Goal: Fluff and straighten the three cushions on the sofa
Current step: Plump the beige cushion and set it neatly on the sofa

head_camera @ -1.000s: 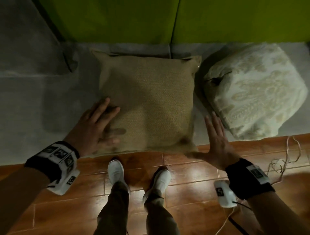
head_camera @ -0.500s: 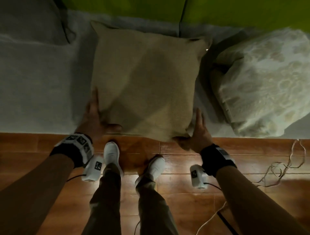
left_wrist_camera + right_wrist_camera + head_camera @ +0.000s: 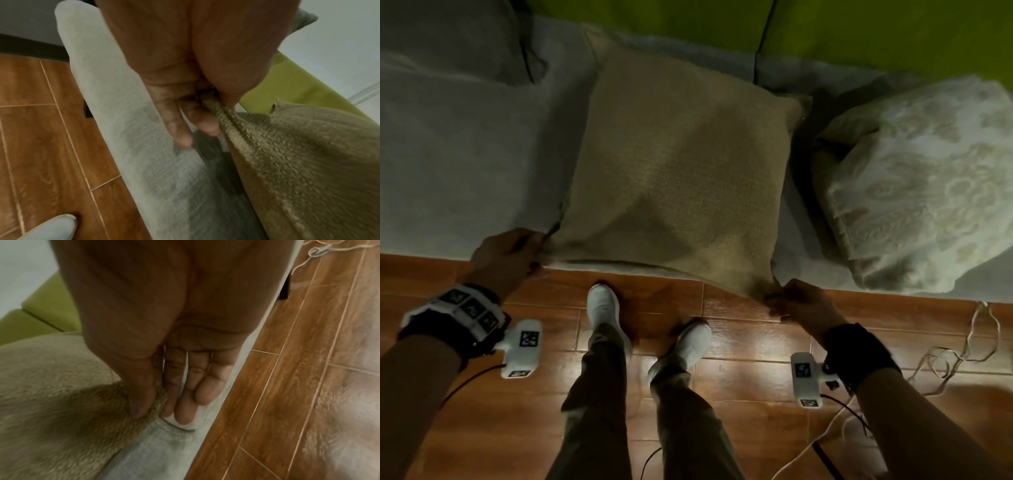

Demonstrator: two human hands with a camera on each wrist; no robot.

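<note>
A tan woven cushion (image 3: 678, 171) lies flat on the grey sofa seat (image 3: 465, 164), its near edge at the seat's front. My left hand (image 3: 506, 253) pinches its near left corner; the left wrist view shows that corner (image 3: 213, 104) bunched between thumb and fingers. My right hand (image 3: 798, 301) pinches the near right corner, which hangs past the seat edge; in the right wrist view the thumb (image 3: 141, 404) presses the tan fabric (image 3: 61, 402) against the fingers. A cream patterned cushion (image 3: 921, 185) leans at the right. No third cushion is in view.
Green back cushions (image 3: 859, 31) run along the far side of the sofa. My legs and white shoes (image 3: 602, 305) stand on the wooden floor (image 3: 722, 373) close to the seat. Loose cords (image 3: 962, 346) lie on the floor at the right.
Both hands went from lying flat against the tan cushion's sides to pinching its two near corners. The cushion has shifted toward the seat's front edge.
</note>
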